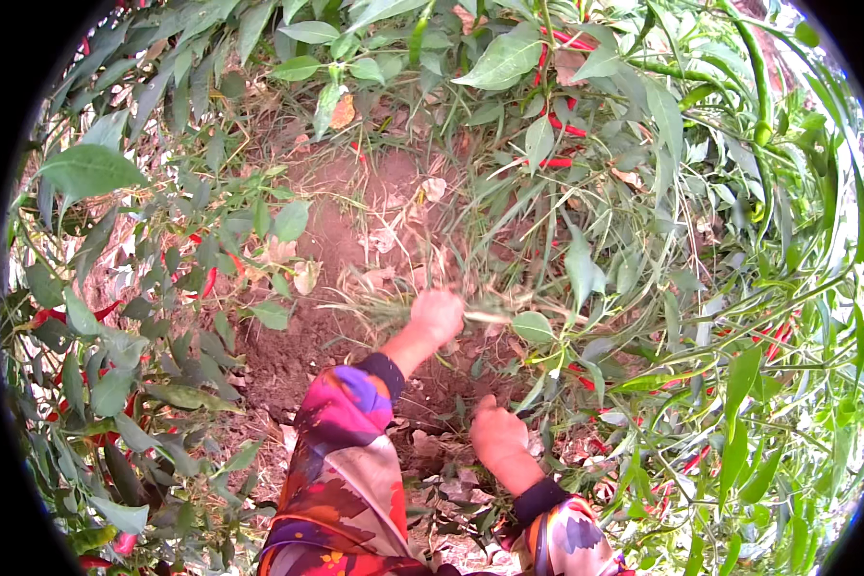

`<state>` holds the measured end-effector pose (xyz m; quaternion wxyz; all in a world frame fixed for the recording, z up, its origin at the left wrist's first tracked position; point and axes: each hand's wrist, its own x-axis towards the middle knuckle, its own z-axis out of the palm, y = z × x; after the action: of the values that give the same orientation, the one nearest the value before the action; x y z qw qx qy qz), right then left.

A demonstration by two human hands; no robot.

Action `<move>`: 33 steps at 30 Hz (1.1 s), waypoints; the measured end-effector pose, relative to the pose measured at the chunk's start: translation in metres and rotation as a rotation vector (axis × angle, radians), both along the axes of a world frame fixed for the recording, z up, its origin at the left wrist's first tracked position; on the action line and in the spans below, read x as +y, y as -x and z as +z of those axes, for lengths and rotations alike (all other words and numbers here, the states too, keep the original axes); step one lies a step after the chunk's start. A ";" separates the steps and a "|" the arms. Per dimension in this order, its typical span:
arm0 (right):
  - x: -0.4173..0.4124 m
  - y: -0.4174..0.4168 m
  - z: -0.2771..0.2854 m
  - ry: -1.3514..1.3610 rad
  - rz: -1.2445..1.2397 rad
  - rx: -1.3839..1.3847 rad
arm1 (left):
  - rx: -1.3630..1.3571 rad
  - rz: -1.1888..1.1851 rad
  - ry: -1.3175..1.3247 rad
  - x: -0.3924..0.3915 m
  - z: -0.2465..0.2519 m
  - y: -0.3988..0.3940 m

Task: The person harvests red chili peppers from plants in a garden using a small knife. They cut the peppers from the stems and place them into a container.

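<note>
My left hand [438, 317] is closed around a bunch of grass [374, 306], low over the soil. Blades stick out to the left of the fist, and on its right a pale stem [489, 317] and more grass look blurred. Closer to me, my right hand [499, 435] is curled, its thumb side up, above leaf litter and beside a chili pepper plant. Whether anything is inside those curled fingers cannot be seen. Reddish-brown bare soil [281, 360] lies around and beyond the left hand.
Chili pepper plants with red pods [209, 282] stand on the left. On the right, plants bear green pods [759, 79] and red pods [565, 128], and a leafy branch [547, 331] reaches in near my hands. Standing grass [533, 209] and dry leaves [433, 189] lie ahead.
</note>
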<state>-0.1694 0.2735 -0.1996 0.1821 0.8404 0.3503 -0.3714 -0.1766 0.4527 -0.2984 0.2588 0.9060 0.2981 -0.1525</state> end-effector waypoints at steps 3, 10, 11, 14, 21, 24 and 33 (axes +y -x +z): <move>0.000 0.000 0.001 -0.020 -0.001 -0.002 | 0.029 -0.118 0.169 -0.037 0.020 0.017; 0.000 0.000 -0.001 -0.034 -0.008 -0.022 | 0.064 0.016 0.411 -0.026 0.010 0.011; 0.001 0.000 0.001 -0.024 -0.004 -0.005 | 0.029 0.048 0.356 -0.020 0.009 0.008; 0.005 -0.002 0.006 -0.008 -0.001 0.031 | -0.045 0.220 0.087 0.005 0.018 -0.002; 0.005 0.000 0.003 -0.013 0.065 -0.035 | -0.152 0.214 -0.161 0.053 0.023 -0.001; 0.006 -0.001 0.005 -0.014 0.066 -0.046 | -0.105 0.415 0.038 0.072 0.039 -0.007; 0.003 -0.005 -0.001 0.028 0.066 -0.025 | -0.176 0.047 -0.130 0.082 0.054 -0.011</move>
<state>-0.1644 0.2763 -0.2005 0.2103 0.8303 0.3704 -0.3593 -0.1652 0.5345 -0.2443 0.2282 0.9236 0.3045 -0.0464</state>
